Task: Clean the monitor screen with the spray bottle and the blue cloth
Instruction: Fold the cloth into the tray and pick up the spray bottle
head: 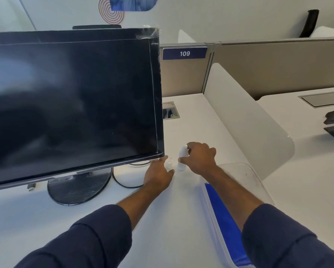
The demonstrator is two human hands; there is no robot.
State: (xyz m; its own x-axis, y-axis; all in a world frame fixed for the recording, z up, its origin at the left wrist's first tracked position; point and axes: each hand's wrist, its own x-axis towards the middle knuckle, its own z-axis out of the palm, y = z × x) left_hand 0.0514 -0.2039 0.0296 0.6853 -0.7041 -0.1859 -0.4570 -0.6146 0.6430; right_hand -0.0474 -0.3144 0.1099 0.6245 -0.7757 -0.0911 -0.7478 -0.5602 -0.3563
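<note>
Right hand [198, 159] grips the spray bottle [182, 157]; left hand [158, 174] rests open beside it. Next, I judge: lift and aim at the monitor screen [69, 101].

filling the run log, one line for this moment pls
right hand: gripping spray bottle | left hand: at clear cap | blue cloth: in bin

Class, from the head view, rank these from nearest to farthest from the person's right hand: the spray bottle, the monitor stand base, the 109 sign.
1. spray bottle, gripped in the right hand.
2. monitor stand base, left, under the screen.
3. 109 sign, on the partition behind the desk.
</note>
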